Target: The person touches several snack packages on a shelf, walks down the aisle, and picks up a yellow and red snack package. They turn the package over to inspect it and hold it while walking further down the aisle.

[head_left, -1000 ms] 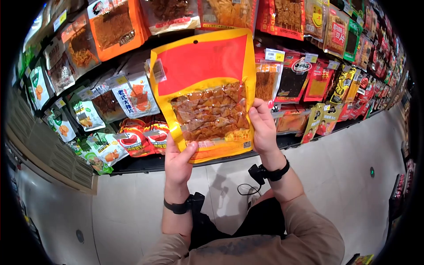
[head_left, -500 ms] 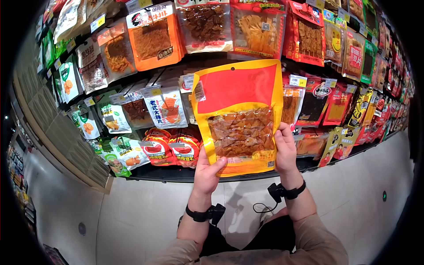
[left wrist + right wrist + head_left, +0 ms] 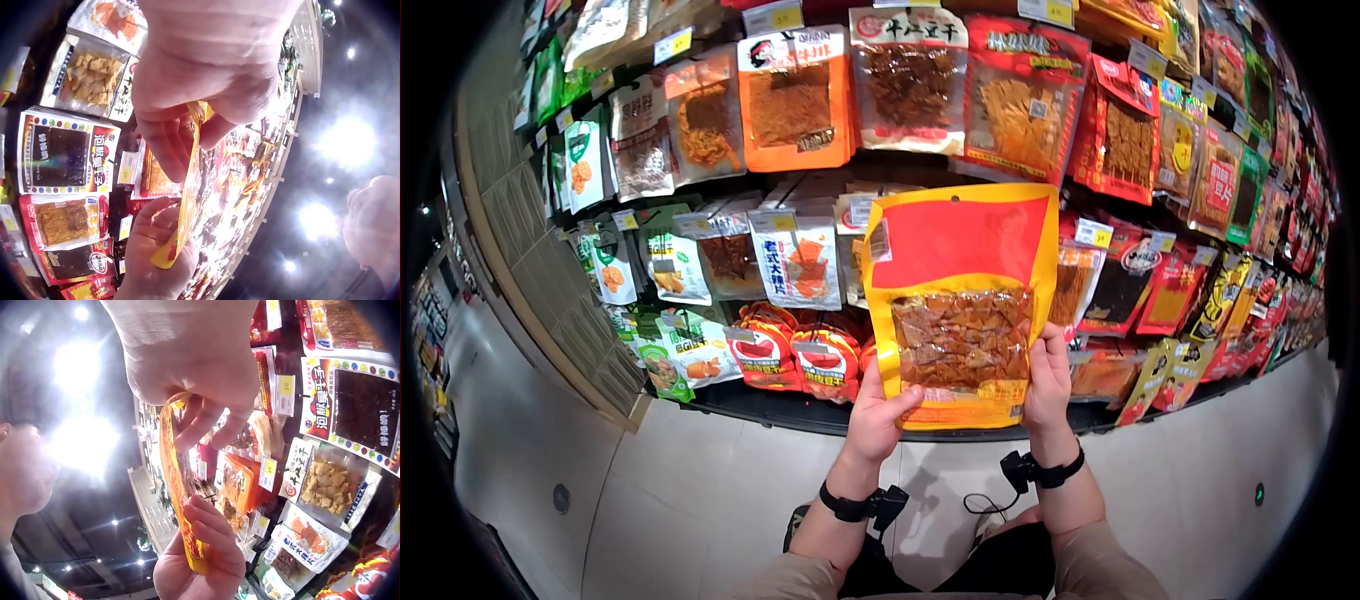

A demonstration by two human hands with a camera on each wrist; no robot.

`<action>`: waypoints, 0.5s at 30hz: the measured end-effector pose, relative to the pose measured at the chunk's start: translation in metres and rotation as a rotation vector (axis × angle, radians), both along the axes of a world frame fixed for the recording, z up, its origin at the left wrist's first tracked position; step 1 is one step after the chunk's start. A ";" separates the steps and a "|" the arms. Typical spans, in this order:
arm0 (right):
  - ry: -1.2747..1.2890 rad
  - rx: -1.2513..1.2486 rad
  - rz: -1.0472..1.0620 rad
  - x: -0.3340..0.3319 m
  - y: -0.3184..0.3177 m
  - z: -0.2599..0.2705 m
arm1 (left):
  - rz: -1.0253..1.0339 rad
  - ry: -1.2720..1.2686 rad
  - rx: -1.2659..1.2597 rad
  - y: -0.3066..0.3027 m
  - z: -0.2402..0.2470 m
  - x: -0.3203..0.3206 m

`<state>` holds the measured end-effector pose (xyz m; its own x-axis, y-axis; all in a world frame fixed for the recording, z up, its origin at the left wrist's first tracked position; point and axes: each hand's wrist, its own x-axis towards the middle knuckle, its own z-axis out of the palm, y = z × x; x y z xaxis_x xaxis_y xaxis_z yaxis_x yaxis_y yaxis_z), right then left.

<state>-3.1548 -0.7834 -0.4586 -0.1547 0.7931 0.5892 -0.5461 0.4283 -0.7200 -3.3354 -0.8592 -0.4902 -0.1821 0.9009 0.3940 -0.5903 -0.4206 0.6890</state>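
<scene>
left hand (image 3: 875, 420), right hand (image 3: 1048, 385) hold yellow-red pouch (image 3: 960, 300); print unreadable.

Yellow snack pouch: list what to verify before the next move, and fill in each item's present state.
1. Left hand grips the yellow pouch at its lower left corner, thumb on the front: ok.
2. Right hand holds the lower right edge: ok.
3. Pouch upright, clear window facing the person: ok.
4. Contents visible through the window: ok.
5. Gap between the pouch and the shelf packets behind it: cannot tell.
6. Top seal intact: cannot tell.
</scene>
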 end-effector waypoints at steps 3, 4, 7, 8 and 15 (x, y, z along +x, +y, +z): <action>0.010 -0.024 0.008 -0.002 0.000 0.002 | 0.012 0.017 0.012 0.001 0.004 0.001; 0.011 -0.015 0.002 -0.002 0.001 0.000 | 0.016 0.004 0.016 0.001 0.005 0.002; -0.016 -0.035 0.006 0.000 0.004 -0.002 | 0.003 -0.022 0.013 0.000 0.006 0.004; -0.012 -0.032 -0.004 -0.001 0.003 -0.002 | -0.001 -0.033 0.005 -0.001 0.005 0.003; -0.060 0.004 0.051 -0.001 0.001 -0.005 | 0.003 -0.040 0.009 -0.004 0.002 -0.001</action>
